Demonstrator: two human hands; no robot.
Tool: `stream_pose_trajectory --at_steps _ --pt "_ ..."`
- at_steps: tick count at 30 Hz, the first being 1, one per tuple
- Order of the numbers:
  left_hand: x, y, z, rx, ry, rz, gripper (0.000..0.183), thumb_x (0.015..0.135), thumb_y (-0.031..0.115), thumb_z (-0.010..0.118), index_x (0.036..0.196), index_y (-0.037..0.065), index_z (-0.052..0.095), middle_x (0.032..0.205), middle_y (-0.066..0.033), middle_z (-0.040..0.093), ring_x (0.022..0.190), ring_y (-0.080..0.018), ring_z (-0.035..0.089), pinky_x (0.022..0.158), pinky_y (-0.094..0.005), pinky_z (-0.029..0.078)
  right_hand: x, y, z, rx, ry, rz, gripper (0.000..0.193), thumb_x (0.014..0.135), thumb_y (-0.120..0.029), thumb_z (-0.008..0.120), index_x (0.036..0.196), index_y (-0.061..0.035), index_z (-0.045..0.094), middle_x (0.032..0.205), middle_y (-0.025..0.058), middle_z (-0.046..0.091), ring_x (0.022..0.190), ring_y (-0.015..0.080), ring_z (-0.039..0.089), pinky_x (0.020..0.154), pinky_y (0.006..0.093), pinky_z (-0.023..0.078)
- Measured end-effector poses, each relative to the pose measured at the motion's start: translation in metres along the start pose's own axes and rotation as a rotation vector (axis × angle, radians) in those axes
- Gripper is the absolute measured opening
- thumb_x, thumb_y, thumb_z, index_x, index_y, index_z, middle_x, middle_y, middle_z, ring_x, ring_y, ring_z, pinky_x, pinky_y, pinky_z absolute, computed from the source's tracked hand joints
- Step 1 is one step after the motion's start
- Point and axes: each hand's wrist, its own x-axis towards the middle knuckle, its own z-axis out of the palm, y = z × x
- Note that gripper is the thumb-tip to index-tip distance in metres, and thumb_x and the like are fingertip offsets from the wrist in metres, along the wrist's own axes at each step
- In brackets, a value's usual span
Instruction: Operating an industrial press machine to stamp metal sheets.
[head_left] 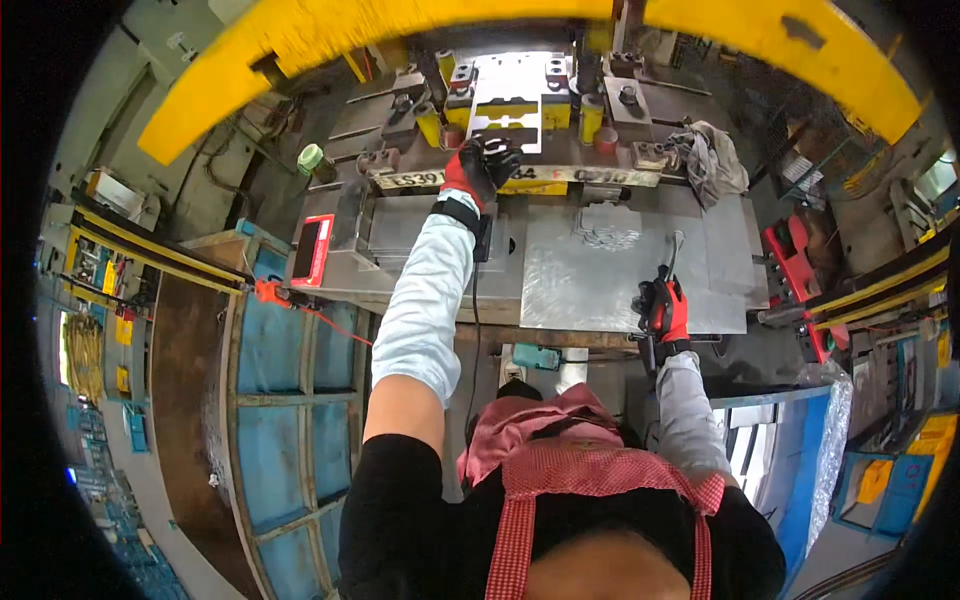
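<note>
My left hand (482, 170), in a red and black glove, reaches forward to the press die. Its fingers are curled on the near end of a bright metal plate (522, 80) with cut-outs, which lies between the die's posts. Exactly how the fingertips meet the plate is hidden. On the right, my right hand (662, 306), gloved alike, is closed around a hooked metal rod (677, 250). The rod's curved end points away from me, above a flat metal sheet (580, 290) on the bench. A stack of small metal pieces (608, 228) rests on that sheet.
Yellow press parts (390, 20) arch overhead at the far side. A grey rag (712, 165) hangs at the die's right. A red-framed device (313, 250) lies at the bench's left, and a red tool holder (795, 260) is beyond its right edge. A black cable (476, 340) hangs near my left arm.
</note>
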Motion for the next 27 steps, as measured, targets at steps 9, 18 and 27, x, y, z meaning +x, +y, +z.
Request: stream_pose_trajectory --at_steps 9,18,27 --pt "0.002 0.010 -0.012 -0.092 -0.316 -0.203 0.046 0.092 0.030 0.030 0.106 -0.010 0.048 0.103 -0.0240 0.056 0.096 -0.0364 0.055 0.085 -0.0436 0.047 0.010 0.006 -0.017 -0.232 -0.053 -0.157 0.030 0.081 -0.013 0.055 0.109 -0.0073 0.045 0.073 0.0060 0.054 0.058 0.0184 0.055 0.050 0.0320 0.047" --pt "-0.019 0.006 0.008 -0.013 -0.178 -0.070 0.039 0.089 0.033 0.034 0.087 0.000 0.054 0.084 -0.0178 0.062 0.077 -0.0315 0.061 0.073 -0.0414 0.051 -0.047 -0.039 0.094 -0.460 -0.193 -0.318 0.053 0.081 -0.007 0.052 0.130 -0.0106 0.032 0.087 0.0072 0.054 0.066 0.0112 0.051 0.058 0.0262 0.047" --pt "-0.020 0.014 -0.003 0.015 -0.208 -0.199 0.042 0.089 0.039 0.037 0.101 0.000 0.051 0.095 -0.0205 0.059 0.082 -0.0353 0.060 0.074 -0.0450 0.050 0.109 -0.089 0.305 -0.860 -0.672 -0.354 0.028 0.081 -0.016 0.056 0.106 -0.0037 0.054 0.081 0.0013 0.053 0.077 0.0067 0.047 0.067 0.0226 0.041"
